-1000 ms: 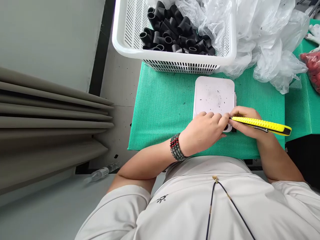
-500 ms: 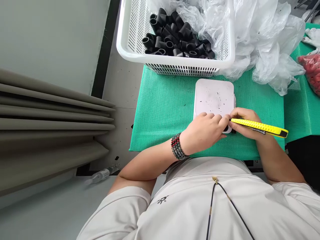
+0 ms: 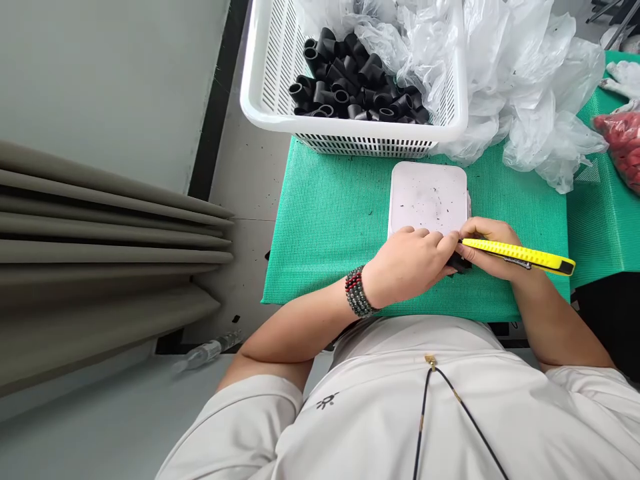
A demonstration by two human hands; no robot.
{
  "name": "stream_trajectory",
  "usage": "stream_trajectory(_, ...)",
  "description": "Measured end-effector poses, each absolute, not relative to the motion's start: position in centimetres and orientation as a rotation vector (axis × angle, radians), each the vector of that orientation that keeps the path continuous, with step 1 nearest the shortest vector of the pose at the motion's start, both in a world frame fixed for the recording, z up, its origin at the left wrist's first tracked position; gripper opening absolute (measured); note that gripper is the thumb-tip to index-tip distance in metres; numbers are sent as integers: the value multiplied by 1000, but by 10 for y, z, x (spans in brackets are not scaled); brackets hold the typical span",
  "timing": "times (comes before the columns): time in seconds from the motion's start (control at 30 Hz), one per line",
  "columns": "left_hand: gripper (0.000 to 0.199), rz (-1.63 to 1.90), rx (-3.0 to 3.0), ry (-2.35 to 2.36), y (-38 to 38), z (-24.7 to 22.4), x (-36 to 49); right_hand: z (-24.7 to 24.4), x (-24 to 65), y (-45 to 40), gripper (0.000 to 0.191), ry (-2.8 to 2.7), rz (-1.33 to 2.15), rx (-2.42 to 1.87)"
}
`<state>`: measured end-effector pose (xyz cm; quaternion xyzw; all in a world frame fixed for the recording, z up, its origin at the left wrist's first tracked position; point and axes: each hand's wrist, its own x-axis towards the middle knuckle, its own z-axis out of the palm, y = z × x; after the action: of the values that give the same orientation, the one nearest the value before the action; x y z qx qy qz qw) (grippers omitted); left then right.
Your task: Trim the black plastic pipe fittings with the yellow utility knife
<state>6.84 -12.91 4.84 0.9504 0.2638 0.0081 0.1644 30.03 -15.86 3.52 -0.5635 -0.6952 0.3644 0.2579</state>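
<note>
My right hand point(image 3: 493, 248) is closed around a yellow utility knife point(image 3: 525, 255), whose handle sticks out to the right. Its tip end meets the fingers of my left hand point(image 3: 413, 265). Between the hands, mostly covered by them, is a black plastic pipe fitting point(image 3: 460, 263), which my left fingers grip. Beneath and beyond the hands lies a pale pinkish-white square box point(image 3: 425, 190), with black shavings scattered on top. The knife blade is too small and covered to make out.
Behind the box stands a white slotted basket point(image 3: 360, 127) with many black tee fittings point(image 3: 345, 83) in it. Clear plastic bags point(image 3: 540, 100) spill over its right side. A bag of red parts point(image 3: 620, 143) sits far right on green mesh cloth point(image 3: 325, 220). Curtains hang at left.
The black fitting shows more below my fingers now and seems turned. Both hands and the knife keep nearly the same place; the whole view has shifted slightly.
</note>
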Motion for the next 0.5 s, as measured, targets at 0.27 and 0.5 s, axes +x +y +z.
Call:
stream_trajectory(0.27,75,232,2637,787,-132,43,68,31,299,-160,48,-1807,978,-1522)
stream_trajectory(0.5,66,310,2626,678,-129,39,66,26,303,-162,37,-1640,826,-1564)
